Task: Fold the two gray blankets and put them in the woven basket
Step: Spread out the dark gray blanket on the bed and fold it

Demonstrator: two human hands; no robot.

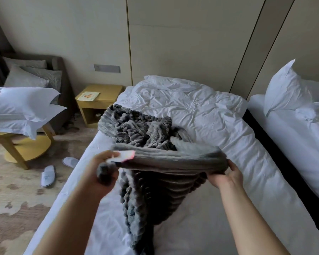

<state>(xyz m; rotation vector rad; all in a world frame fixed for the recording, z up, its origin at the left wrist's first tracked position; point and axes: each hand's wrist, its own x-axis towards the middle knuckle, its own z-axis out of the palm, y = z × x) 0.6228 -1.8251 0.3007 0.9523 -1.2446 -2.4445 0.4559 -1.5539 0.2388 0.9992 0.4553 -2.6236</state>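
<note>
Gray held blanket: ribbed plush, its top edge stretched level between both hands above the bed; the rest hangs from that edge and trails onto the sheet toward the camera.
Left grip: blurred, fingers curled round a bunched corner of the held blanket at the left end of the edge.
Right grip: fingers curled under the right end of the edge, thumb over it, pinching the fabric.
White tag: sewn label with a pinkish rim, on the blanket edge just beside the left grip.
Second gray blanket: loose, crumpled heap on the bed, just behind the held edge; whether the two touch cannot be told.
Bed: white sheet, with a rumpled white duvet pushed toward the wall.
Nightstand: yellow, left of the bed's head, a booklet lying on top.
Round yellow counter: far left, carrying stacked white pillows.
Armchair: dark, in the corner behind the counter, with gray cushions on it.
Slippers: two white ones on the patterned carpet left of the bed, apart from each other.
Other bed: at right, white, with a pillow propped against the wall.
</note>
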